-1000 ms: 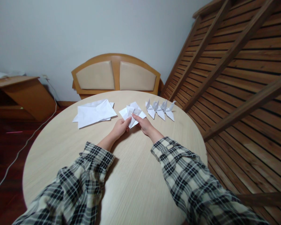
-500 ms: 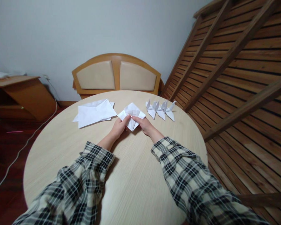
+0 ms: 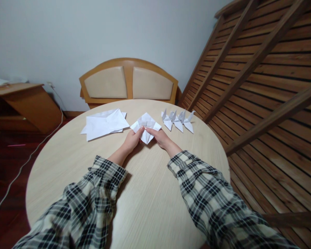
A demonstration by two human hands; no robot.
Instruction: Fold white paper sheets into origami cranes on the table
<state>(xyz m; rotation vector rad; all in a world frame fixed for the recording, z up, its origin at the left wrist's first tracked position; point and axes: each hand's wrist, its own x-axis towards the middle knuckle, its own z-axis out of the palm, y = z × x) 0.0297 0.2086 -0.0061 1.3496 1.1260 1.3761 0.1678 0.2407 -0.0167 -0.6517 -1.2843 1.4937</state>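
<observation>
A white sheet of folded origami paper (image 3: 148, 120), creased into a diamond shape, is held between both hands over the table's middle. My left hand (image 3: 133, 138) grips its left side, the thumb pressed on the creased face. From the other side my right hand (image 3: 159, 136) grips it likewise, and the two thumb tips nearly meet at the centre. The fingers beneath the paper are mostly hidden. Several folded paper cranes (image 3: 178, 121) stand in a row just right of the hands. To the left lie overlapping sheets of white paper (image 3: 106, 125).
The round wooden table (image 3: 147, 193) carries everything. Behind it rises a padded wooden headboard (image 3: 129, 81). A slatted wooden frame (image 3: 261, 86) leans close along the right. At left are a wooden desk (image 3: 28, 107) and a white cable (image 3: 28, 160) on the floor.
Almost nothing differs. The view has shifted very slightly, while both hands keep the same hold on the folded paper.
</observation>
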